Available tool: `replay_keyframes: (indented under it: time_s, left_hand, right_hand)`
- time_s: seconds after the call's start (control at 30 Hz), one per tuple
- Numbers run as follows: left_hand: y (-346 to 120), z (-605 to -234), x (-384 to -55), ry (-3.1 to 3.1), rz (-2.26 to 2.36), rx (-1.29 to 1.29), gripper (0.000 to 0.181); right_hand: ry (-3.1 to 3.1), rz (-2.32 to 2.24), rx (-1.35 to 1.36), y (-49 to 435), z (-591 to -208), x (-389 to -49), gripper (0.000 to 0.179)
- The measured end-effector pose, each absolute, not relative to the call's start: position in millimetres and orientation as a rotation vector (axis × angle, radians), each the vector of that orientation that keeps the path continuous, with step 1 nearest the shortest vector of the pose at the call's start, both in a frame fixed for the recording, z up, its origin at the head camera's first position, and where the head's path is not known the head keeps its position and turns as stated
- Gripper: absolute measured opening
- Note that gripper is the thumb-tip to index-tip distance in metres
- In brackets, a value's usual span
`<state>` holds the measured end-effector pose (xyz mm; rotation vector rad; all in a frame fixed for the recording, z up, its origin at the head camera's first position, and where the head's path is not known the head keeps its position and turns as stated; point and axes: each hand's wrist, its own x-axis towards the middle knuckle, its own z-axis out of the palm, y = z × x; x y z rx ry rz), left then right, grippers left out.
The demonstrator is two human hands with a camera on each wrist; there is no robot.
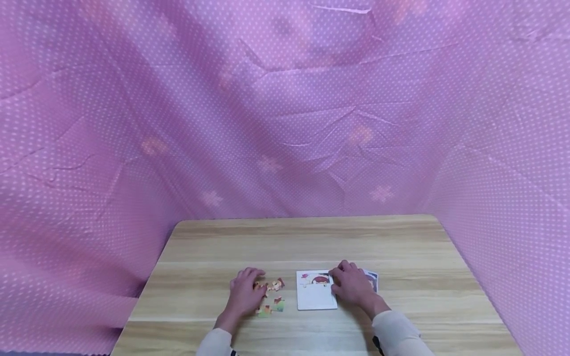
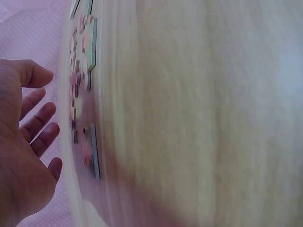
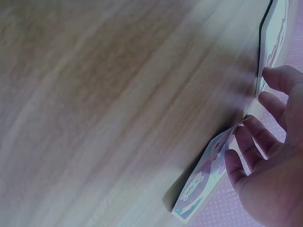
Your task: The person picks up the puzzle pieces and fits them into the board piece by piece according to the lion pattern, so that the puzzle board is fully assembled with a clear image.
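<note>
The left hand [image 1: 245,294] and the right hand [image 1: 354,287] are both bare, with slim fingers [image 2: 40,118] and rounded tips. Behind the left hand, past a stretch of uncovered wrist, comes a plain cream sleeve [image 1: 214,342], with a dark-and-white patch [image 1: 233,352] along its side towards the right hand, too small to make out. Behind the right hand is a matching off-white sleeve [image 1: 396,329], softly creased, with a black strap-like piece [image 1: 378,344] along its side towards the left hand.
</note>
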<state>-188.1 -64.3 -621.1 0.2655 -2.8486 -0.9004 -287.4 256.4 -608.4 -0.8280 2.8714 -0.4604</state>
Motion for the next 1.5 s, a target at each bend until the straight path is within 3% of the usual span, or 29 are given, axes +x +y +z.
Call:
replay_keyframes:
  time_s: [0.37,1.0,1.5]
  left_hand:
    - [-74.8,-623.2,-173.7,-2.879,-0.831,0.336,0.047]
    - [-76.2,-630.2,-158.1,-2.923,-0.73,0.42,0.031]
    - [-87.9,-631.6,-165.6,-2.842,-0.85,0.401,0.026]
  right_hand:
    - [2.872,-0.469,-0.861,262.4,-608.9,-284.8,0.037]
    - [2.867,-0.452,-0.885,271.2,-610.7,-281.1,0.037]
    - [2.892,-0.469,-0.837,263.0,-613.4,-285.1,0.037]
